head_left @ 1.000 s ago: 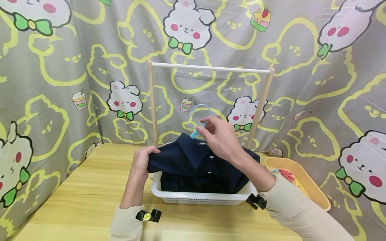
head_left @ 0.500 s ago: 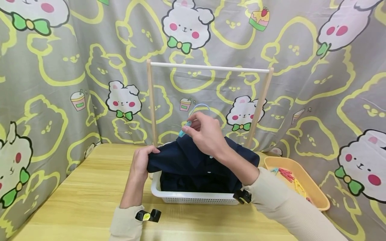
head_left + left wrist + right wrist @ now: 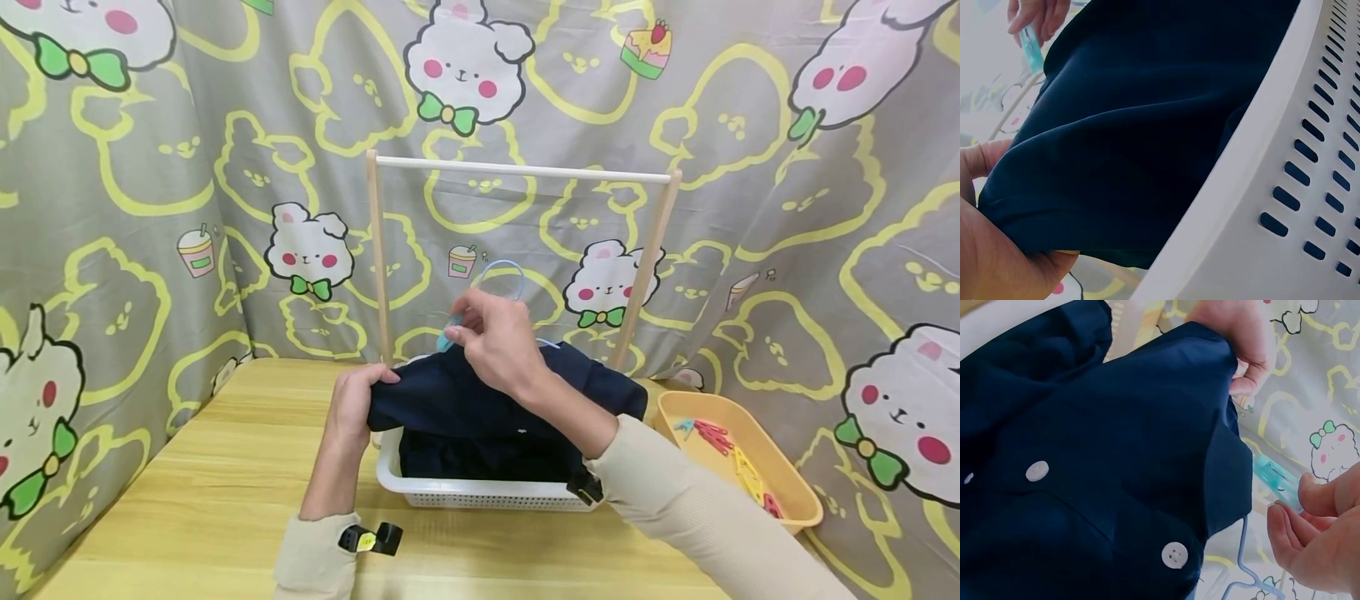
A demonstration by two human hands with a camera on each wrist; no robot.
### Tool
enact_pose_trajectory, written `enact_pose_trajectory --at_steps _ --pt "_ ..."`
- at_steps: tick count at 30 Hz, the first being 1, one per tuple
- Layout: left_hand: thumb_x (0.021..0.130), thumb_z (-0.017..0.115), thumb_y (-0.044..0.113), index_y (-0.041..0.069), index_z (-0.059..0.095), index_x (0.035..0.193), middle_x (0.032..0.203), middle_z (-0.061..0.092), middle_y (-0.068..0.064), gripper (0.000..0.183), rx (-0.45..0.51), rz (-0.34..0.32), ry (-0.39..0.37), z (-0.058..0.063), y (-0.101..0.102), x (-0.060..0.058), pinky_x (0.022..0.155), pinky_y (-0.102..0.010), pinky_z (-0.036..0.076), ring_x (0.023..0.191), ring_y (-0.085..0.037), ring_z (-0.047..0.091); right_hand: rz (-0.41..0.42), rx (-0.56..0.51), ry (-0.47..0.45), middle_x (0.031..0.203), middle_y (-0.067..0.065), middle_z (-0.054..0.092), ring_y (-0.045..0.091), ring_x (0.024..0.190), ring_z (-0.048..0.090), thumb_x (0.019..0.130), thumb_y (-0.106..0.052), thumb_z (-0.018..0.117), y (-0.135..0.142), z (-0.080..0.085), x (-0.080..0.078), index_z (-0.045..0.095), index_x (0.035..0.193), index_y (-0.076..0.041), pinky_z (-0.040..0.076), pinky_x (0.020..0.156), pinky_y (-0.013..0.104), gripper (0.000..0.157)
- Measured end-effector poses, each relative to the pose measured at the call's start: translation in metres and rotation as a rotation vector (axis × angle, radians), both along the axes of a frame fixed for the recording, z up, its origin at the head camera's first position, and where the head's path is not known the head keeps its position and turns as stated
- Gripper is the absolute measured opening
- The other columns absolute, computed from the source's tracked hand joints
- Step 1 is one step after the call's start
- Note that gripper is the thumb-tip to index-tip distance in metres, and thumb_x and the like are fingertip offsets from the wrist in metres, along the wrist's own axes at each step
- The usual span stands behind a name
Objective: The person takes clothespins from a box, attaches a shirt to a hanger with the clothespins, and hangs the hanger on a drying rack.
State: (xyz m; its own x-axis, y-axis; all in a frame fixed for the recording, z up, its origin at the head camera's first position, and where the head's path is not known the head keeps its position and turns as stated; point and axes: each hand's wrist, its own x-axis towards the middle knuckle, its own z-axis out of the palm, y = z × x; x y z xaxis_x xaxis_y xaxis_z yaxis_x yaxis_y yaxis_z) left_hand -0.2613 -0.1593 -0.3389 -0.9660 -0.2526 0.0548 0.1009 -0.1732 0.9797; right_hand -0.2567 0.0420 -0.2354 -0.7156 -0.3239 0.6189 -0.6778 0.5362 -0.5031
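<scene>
A navy shirt [image 3: 442,392] with white buttons lies over a white basket, a pale blue hanger [image 3: 1243,550] showing at its collar. My left hand [image 3: 352,400] grips the shirt's shoulder end at the left, fingers beneath the cloth and thumb on top in the left wrist view. Between thumb and fingers my right hand [image 3: 498,337] pinches a light blue clothespin [image 3: 1277,481]. The clothespin's tip is right beside the collar [image 3: 1229,481] in the right wrist view. Behind the right hand rises the hanger's hook [image 3: 501,263].
The white basket [image 3: 487,500] with slotted walls stands on the wooden table [image 3: 225,467]. Behind it is a wooden rack with a white bar [image 3: 525,169]. At the right an orange tray [image 3: 810,508] holds several clothespins [image 3: 712,437]. A patterned curtain [image 3: 247,75] surrounds the table.
My right hand has moved left and slightly down with the clothespin, from the collar's middle toward the left shoulder. The left hand keeps its grip in the same place.
</scene>
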Motion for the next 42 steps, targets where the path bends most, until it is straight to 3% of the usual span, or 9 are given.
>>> enact_pose_trajectory --at_steps 12,22,42 --pt "0.082 0.065 0.004 0.013 0.068 0.06 0.068 0.057 0.003 0.024 -0.004 -0.002 0.007 0.001 0.002 0.001 0.074 -0.028 0.052 0.075 -0.019 0.059 0.02 0.026 0.07 0.078 0.003 0.072 0.013 0.069 0.065 0.087 -0.006 0.077 -0.007 -0.009 -0.003 0.073 0.091 -0.007 0.055 0.066 0.028 0.006" --pt "0.081 0.065 0.005 0.014 0.068 0.058 0.066 0.057 0.003 0.025 0.007 0.001 0.001 0.0 0.002 0.0 0.073 -0.028 0.052 0.074 -0.019 0.058 0.028 0.119 0.122 0.081 0.002 0.073 0.015 0.074 0.067 0.089 -0.003 0.074 -0.011 -0.011 -0.002 0.073 0.092 -0.008 0.056 0.068 0.027 0.006" --pt "0.081 0.065 0.005 0.014 0.068 0.057 0.065 0.057 0.004 0.026 0.015 0.0 0.001 0.0 0.003 0.0 0.069 -0.028 0.052 0.07 -0.017 0.058 0.015 0.209 0.105 0.085 0.002 0.073 0.019 0.08 0.067 0.087 0.004 0.068 -0.017 -0.009 -0.004 0.073 0.092 -0.007 0.055 0.073 0.032 0.013"
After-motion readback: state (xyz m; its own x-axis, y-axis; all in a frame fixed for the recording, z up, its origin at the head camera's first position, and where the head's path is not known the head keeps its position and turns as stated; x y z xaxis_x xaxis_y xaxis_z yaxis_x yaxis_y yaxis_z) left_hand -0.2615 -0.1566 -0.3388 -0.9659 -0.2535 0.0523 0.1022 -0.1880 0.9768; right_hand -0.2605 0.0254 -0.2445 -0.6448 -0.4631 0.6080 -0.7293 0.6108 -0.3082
